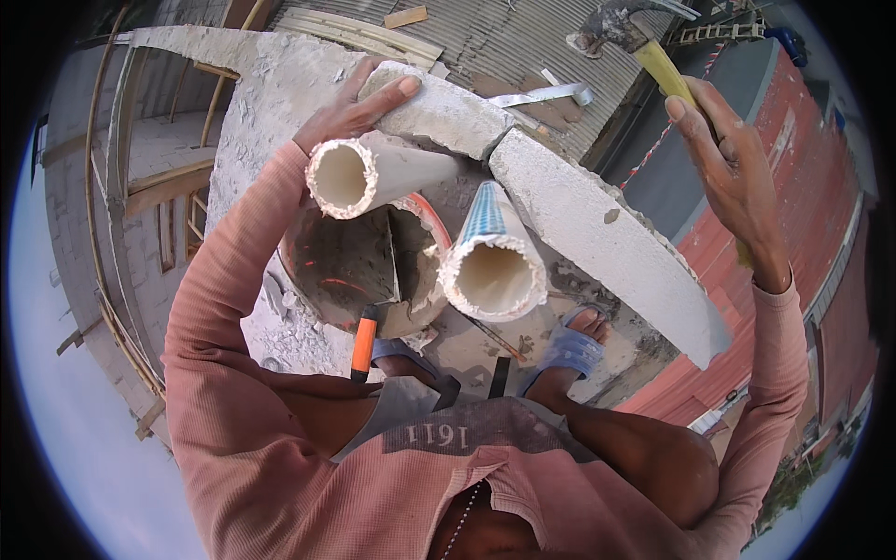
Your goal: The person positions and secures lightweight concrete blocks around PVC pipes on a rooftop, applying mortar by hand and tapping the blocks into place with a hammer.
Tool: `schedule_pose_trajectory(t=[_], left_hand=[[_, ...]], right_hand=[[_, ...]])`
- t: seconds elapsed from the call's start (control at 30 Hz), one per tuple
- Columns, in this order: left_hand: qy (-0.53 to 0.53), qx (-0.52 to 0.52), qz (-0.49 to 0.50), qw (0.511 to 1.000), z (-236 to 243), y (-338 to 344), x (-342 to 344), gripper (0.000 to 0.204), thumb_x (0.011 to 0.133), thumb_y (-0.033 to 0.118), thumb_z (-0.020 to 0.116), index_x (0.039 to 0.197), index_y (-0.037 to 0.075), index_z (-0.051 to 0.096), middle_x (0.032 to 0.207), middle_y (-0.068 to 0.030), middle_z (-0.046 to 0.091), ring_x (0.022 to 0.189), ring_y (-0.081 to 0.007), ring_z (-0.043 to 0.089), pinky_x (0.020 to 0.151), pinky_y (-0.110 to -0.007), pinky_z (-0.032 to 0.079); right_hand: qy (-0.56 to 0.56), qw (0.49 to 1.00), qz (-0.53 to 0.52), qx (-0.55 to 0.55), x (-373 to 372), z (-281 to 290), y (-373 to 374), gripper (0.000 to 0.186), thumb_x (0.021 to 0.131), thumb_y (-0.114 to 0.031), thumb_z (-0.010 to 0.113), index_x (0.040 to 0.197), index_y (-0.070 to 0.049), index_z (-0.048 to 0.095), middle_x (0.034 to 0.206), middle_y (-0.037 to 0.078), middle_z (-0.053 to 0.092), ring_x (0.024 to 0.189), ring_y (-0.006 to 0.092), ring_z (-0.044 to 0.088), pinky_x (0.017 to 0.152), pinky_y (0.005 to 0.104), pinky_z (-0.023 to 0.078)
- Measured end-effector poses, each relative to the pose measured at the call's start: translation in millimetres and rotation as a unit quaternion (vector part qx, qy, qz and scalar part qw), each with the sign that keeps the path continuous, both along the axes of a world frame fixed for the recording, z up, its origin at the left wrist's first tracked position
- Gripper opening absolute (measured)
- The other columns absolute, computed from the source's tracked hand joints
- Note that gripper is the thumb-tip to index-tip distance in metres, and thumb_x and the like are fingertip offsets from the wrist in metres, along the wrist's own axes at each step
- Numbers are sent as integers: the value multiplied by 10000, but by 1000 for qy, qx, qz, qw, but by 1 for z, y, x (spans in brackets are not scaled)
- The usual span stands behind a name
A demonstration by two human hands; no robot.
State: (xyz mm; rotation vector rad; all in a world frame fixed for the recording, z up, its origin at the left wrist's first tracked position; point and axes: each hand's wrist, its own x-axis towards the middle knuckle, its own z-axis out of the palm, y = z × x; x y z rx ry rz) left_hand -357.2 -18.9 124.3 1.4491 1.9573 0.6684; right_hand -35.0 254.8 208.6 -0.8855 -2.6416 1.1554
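Note:
My left hand (pixel 359 110) grips the near left end of a short grey block piece (pixel 448 114), its thumb lying on top and the other fingers partly hidden. In my raised right hand (pixel 726 154) is a claw hammer (pixel 661 70) with a yellow handle, its head up and clear of the blocks. A longer block piece (pixel 597 238) lies end to end with the short one, a dark joint between them. Two upright white pipes with ragged mortar-crusted rims, the left pipe (pixel 378 177) and the right pipe (pixel 493 271), stand inside the line of blocks.
Below the left pipe sits a mortar bucket (pixel 322 261) with an orange-handled trowel (pixel 365 345) in it. My sandalled feet (pixel 574 350) are close by. Rubble lies on the rough concrete ledge (pixel 280 84). Beyond are a corrugated roof (pixel 504 47), a metal strip (pixel 541 96) and red roofing (pixel 793 196) lower down.

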Motion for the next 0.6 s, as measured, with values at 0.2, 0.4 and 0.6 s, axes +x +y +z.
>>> schedule_pose_trajectory(t=[0.2,0.4,0.6], left_hand=[[1,-14,-60,998,-29,3,-31,607,970,256,649,1520,188,401,1479,-148,436,1316,-291,513,1083,-346,463],[143,-94,-89,981,-18,30,-23,501,983,121,538,1470,46,452,1466,-120,449,1374,-284,425,1211,-341,322],[189,232,150,942,70,-1,1,531,1080,365,411,1431,-29,475,1475,-196,492,1383,-322,457,1177,-397,325]], right_hand=[[139,971,14,195,60,6,-82,329,1040,-257,570,1243,-1,607,759,124,627,620,202,592,582,344,442],[-31,991,35,125,60,38,-116,281,1051,-252,546,1142,8,605,699,198,546,591,329,531,577,394,415],[95,976,-190,-41,139,44,-155,434,1001,-393,630,1053,36,671,775,3,576,676,73,475,589,254,370]])
